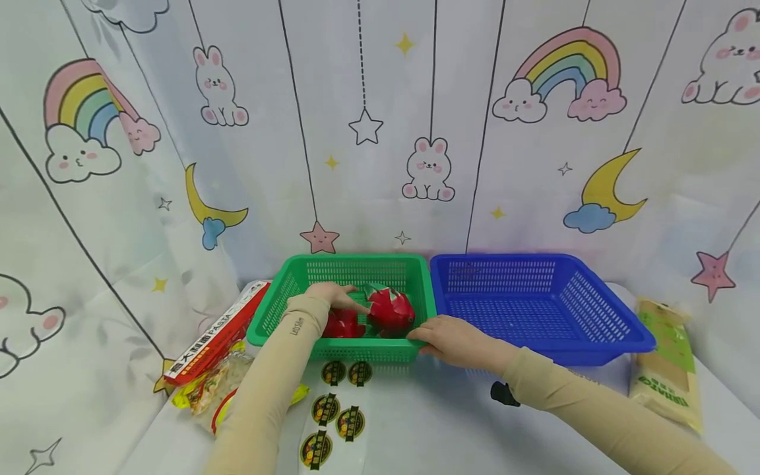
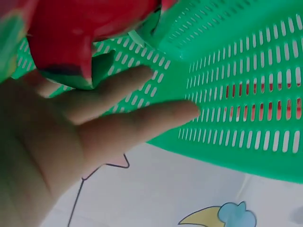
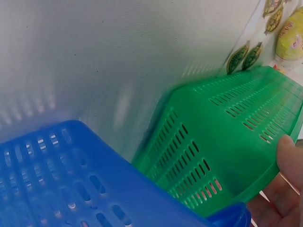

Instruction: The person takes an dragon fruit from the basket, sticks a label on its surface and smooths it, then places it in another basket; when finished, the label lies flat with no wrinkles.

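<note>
Two red dragon fruits lie in the green basket point(image 1: 368, 343). The right-hand dragon fruit point(image 1: 393, 313) shows green scale tips; the left-hand dragon fruit point(image 1: 344, 324) is partly covered by my left hand point(image 1: 332, 295). In the left wrist view, the fingers point(image 2: 137, 120) of that hand stretch out straight, close beside a dragon fruit point(image 2: 66, 42); whether they touch it I cannot tell. My right hand point(image 1: 448, 338) grips the basket's near right corner. The right wrist view has its thumb point(image 3: 289, 158) outside the green wall and the other fingers past the rim.
A blue basket point(image 1: 594, 348) stands right beside the green one. At left lie a red pasta box point(image 1: 220, 333) and a clear and yellow bag point(image 1: 222, 382). Round stickers on a sheet point(image 1: 338, 455) lie in front. A green and beige packet point(image 1: 667, 369) sits far right, a small black object point(image 1: 503, 394) near my right sleeve.
</note>
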The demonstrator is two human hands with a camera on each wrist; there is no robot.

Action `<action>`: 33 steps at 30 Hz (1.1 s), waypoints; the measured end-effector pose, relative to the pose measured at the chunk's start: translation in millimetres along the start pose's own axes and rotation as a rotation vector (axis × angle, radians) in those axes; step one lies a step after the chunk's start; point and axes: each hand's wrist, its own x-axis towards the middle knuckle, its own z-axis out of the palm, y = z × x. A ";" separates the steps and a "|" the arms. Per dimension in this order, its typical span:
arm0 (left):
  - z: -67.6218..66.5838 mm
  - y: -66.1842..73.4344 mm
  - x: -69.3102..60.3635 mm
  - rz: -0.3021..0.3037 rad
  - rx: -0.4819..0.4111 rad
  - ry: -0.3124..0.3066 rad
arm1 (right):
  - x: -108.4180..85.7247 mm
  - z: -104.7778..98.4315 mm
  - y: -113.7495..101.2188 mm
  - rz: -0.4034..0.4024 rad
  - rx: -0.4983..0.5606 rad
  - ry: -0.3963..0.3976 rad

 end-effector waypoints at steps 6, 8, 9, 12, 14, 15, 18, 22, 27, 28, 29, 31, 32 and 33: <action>4.7 3.6 2.2 -0.012 0.063 -0.062 | -1.7 -0.1 -1.7 -0.015 -0.010 0.020; 6.0 5.1 2.2 -0.025 0.070 -0.086 | -2.5 0.0 -2.8 -0.006 -0.004 0.002; 6.6 5.7 2.1 -0.026 0.080 -0.093 | -2.6 0.3 -3.1 -0.007 -0.006 0.002; 7.8 6.9 1.3 -0.009 0.114 -0.088 | -2.8 1.0 -2.9 -0.004 -0.013 -0.005; 8.0 7.2 0.3 0.009 0.128 -0.076 | -2.5 1.2 -2.3 0.001 -0.018 -0.008; 7.9 7.3 -0.3 0.013 0.133 -0.067 | -2.3 1.2 -1.8 0.001 -0.021 -0.005; 7.3 6.8 -1.8 0.022 0.139 -0.028 | -1.3 0.7 -1.2 0.010 -0.018 -0.007; 9.4 6.2 -4.3 0.020 0.135 0.012 | -1.4 0.1 -2.7 0.018 -0.006 -0.020; 11.2 9.8 -5.5 0.050 0.170 0.032 | -2.0 -0.2 -4.2 0.042 0.007 -0.045; 11.1 10.6 -5.1 0.058 0.186 0.038 | -1.8 -0.3 -4.4 0.046 0.008 -0.047; 10.7 11.3 -5.1 0.054 0.184 0.045 | -1.6 -0.8 -4.5 0.047 0.010 -0.046; 8.7 12.6 -5.5 0.058 0.197 0.053 | -1.0 -2.2 -4.5 0.048 0.011 -0.047; 7.1 12.9 -5.8 0.057 0.195 0.056 | -0.7 -2.9 -4.3 0.048 0.013 -0.045; 5.0 13.3 -6.5 0.058 0.195 0.062 | -0.4 -3.8 -4.0 0.048 0.013 -0.045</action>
